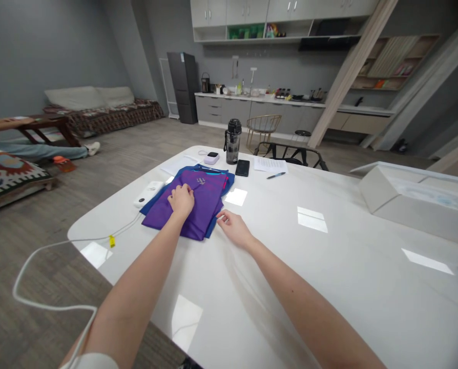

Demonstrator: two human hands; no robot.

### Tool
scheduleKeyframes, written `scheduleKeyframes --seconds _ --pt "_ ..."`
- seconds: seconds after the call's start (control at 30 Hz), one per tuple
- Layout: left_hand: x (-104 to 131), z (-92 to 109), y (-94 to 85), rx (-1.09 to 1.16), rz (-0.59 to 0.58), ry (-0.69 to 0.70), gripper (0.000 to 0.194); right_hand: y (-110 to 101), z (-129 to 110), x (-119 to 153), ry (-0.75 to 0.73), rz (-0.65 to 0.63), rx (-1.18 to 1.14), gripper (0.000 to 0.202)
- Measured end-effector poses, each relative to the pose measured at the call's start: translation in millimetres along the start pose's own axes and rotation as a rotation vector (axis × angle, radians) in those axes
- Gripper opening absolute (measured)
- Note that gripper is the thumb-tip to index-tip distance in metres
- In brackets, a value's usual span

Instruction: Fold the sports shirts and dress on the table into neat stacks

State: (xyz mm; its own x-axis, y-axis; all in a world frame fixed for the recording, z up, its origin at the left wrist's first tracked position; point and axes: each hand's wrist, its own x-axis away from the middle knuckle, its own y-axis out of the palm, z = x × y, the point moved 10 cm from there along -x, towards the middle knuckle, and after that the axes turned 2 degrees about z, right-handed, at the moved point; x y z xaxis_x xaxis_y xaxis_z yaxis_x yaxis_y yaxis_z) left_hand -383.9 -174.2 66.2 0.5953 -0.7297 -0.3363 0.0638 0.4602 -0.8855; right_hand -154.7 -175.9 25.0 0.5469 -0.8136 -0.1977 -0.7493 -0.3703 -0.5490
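Note:
A folded purple shirt (209, 205) with a small pale emblem lies on top of a pile on the white table. Blue cloth (152, 202) shows beneath it along the edges. My left hand (182, 200) rests on the shirt with its fingers bent in, pinching a crease of the fabric. By the right side of the pile is my right hand (233, 226), its fingers loosely curved and a gap between thumb and forefinger. Those fingertips are close to the cloth's edge, and I see nothing held in them.
A white power strip (149, 193) with a cable lies left of the pile. Behind stand a black bottle (233, 141), a phone (242, 168), a small lilac device (211, 158), papers (270, 164) and a pen (276, 175). At right is a white box (417, 202).

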Motion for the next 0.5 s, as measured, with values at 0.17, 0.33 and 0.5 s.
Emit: scheduleKeyframes --seconds 0.17,0.33,0.5 --pt "13.4 22.4 -15.9 0.046 0.088 0.101 0.016 -7.5 5.7 5.7 0.008 0.027 -0.039 0.017" --pt "48.9 85.3 -24.4 0.172 0.081 0.302 0.016 -48.2 17.4 25.8 0.046 0.114 -0.084 0.018" --pt "113.2 170.0 -10.2 0.344 -0.070 0.494 0.015 -114.5 40.7 71.9 0.131 0.214 -0.113 0.023"
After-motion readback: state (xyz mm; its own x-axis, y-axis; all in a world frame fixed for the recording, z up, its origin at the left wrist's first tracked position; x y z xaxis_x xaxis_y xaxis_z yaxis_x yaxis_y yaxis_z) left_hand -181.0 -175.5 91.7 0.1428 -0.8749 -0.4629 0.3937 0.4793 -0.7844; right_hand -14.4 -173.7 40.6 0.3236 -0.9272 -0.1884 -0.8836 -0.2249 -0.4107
